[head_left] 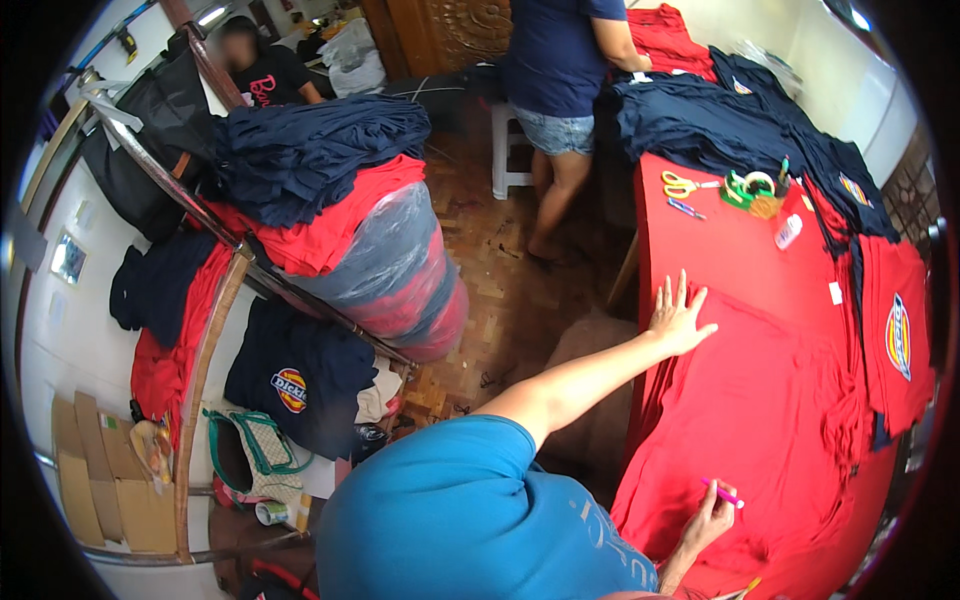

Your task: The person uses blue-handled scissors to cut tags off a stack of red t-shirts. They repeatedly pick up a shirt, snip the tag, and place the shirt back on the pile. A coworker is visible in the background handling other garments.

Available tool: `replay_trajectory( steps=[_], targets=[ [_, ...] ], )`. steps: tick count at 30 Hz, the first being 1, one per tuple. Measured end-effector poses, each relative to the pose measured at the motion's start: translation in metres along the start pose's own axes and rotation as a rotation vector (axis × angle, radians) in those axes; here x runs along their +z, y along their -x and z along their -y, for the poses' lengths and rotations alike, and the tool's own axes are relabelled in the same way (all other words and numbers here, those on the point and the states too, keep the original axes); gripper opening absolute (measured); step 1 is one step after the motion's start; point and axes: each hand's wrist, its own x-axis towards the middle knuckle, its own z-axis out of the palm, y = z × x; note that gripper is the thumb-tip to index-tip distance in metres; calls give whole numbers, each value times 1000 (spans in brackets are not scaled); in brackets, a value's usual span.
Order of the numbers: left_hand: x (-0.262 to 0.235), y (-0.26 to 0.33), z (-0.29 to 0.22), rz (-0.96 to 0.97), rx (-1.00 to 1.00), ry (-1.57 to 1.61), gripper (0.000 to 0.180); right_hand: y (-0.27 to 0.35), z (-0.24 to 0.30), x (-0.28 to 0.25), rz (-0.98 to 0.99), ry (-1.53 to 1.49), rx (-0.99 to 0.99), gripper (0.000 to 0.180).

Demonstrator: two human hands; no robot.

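Observation:
A red shirt point(745, 400) lies spread over the red-covered table point(690, 240) in front of me. My left hand point(680, 322) rests flat at the shirt's far end, fingers spread and holding nothing. Nearer to me, my right hand point(708, 518) grips a pink pen point(722, 494) just over the cloth. Whether the tip touches the fabric, I cannot tell.
Scissors point(678, 185), a blue pen point(687, 209), a green tape dispenser point(742, 190) and a small white bottle point(788, 232) lie farther up the table. Navy shirts point(700, 115) pile beyond them, near a standing person point(560, 70). Wrapped fabric bundles point(390, 240) stand at left.

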Motion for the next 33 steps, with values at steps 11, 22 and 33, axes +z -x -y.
replay_trajectory(
  steps=[11, 22, 33],
  targets=[
    [29, -51, 29, 56, 164, -85, 85, -2, -95, 33, -109, -228, 193, 15],
    [25, -59, 25, 80, 211, -6, 77, -117, -199, -10, -571, 136, 318, 29],
    [40, -54, 11, -41, 312, -310, 60, -100, -113, -13, -446, -88, 351, 25]
  ],
)
